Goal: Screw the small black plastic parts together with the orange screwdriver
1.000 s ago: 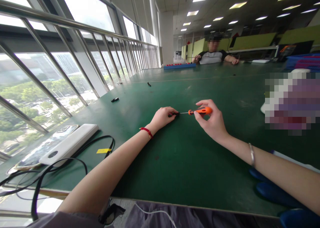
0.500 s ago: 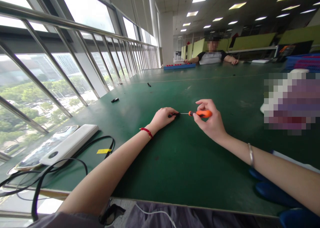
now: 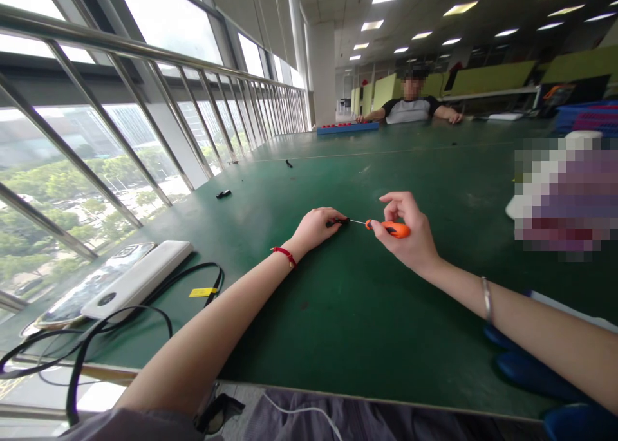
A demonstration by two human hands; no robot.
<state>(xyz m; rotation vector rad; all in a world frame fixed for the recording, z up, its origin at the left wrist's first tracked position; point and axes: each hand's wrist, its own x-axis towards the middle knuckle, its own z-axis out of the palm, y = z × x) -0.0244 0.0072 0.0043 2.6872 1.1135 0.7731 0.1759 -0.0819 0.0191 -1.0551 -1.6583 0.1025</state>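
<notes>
My left hand [image 3: 316, 227] rests on the green table [image 3: 309, 338], its fingers closed on a small black piece [image 3: 344, 221] whose kind I cannot make out. In my right hand [image 3: 410, 235] is a screwdriver [image 3: 394, 228] with an orange and black handle, gripped between thumb and fingers while the index finger is raised. Its thin metal shaft points left, and the tip meets the black piece at my left fingertips. The handle tilts slightly, its butt end nearer me.
A white power bank [image 3: 138, 280], a phone [image 3: 96, 286] and black cables [image 3: 159, 286] lie at the left. Small black parts [image 3: 224, 194] sit farther back. Across the table a person [image 3: 411, 109] sits near a blue tray [image 3: 347, 128]. Blue objects [image 3: 535, 370] lie under my right forearm.
The screwdriver's handle end has dropped a little and swung toward me, so the shaft now slants. My left hand keeps its hold on the black piece.
</notes>
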